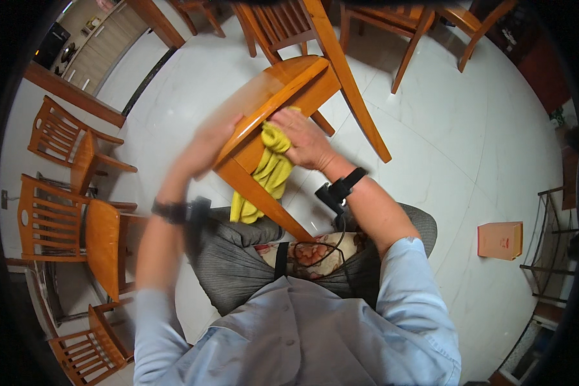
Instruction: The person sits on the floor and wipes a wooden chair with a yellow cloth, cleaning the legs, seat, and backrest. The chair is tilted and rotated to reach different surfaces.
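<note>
A tilted wooden chair (289, 91) is in front of me, its seat on edge and one front leg (270, 202) pointing towards my lap. Blurred by motion, my left hand (212, 144) grips the near-left edge of the seat. My right hand (305, 137) holds a yellow cloth (272, 169) against the apron (251, 152) under the seat's rim. Part of the cloth hangs down behind the leg, over my trouser leg. Fingertips of my right hand are partly hidden by the rim and cloth.
More wooden chairs stand at left (103, 236) and beyond the tilted one (391, 29). A reddish box (499, 240) sits on the tiled floor (429, 144) at right, near a metal rack (550, 241). A black cable (340, 241) hangs from my right wrist device.
</note>
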Demonstrator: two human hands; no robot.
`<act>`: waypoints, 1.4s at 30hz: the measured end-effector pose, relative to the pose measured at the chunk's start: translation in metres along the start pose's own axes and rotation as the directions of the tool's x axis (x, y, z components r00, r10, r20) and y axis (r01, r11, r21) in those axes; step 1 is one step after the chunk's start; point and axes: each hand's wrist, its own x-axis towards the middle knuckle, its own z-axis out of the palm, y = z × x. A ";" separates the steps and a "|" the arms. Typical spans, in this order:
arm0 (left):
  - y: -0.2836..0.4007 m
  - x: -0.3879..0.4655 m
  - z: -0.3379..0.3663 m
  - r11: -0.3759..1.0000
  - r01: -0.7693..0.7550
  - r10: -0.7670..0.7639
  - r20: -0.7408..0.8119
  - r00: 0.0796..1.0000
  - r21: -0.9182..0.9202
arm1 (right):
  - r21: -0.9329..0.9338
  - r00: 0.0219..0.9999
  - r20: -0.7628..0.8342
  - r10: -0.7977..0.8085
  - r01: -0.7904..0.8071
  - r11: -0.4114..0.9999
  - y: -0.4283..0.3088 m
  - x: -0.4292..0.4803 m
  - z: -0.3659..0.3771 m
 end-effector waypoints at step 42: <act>-0.027 0.019 -0.014 0.995 -0.104 0.104 -0.022 0.994 -0.007 | -0.057 0.951 0.307 -0.030 0.050 0.997 -0.126 0.020 0.070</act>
